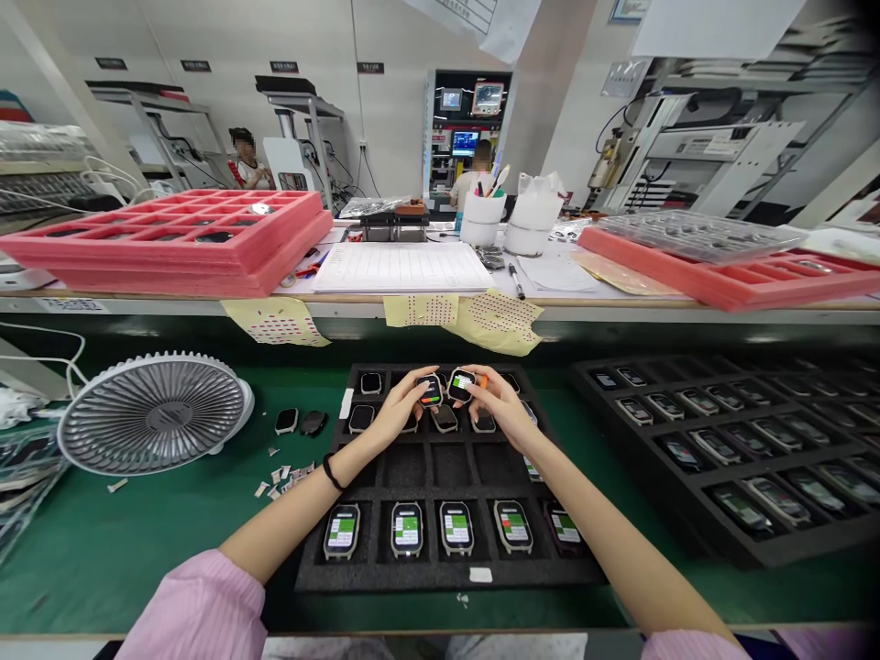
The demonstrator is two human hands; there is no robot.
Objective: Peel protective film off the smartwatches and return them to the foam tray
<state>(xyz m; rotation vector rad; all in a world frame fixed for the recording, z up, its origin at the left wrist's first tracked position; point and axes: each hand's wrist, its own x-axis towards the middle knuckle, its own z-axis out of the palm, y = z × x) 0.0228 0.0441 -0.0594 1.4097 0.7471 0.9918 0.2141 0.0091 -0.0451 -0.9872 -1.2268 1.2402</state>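
Observation:
Above the far rows of a black foam tray [391, 577], my left hand [405, 401] is closed on a smartwatch [431, 391] with a dark, coloured screen. Close beside it, my right hand [496, 401] grips a second smartwatch [461, 385], its screen lit green and white. Something orange shows by the right fingers. In the tray's near row lie several watches with lit screens, among them a watch showing a red patch [512, 525]. Dark-screened watches, such as one at the far left corner [371, 382], sit in the far rows, partly hidden by my hands.
A round grey fan [169, 412] stands left, near two loose watch bodies [287, 421] and small scattered tabs [281, 480]. Another black tray of watches [746, 541] lies right. The shelf ahead holds pink foam trays [275, 266], paper sheets [405, 266] and a pen [516, 280]. Two people sit beyond.

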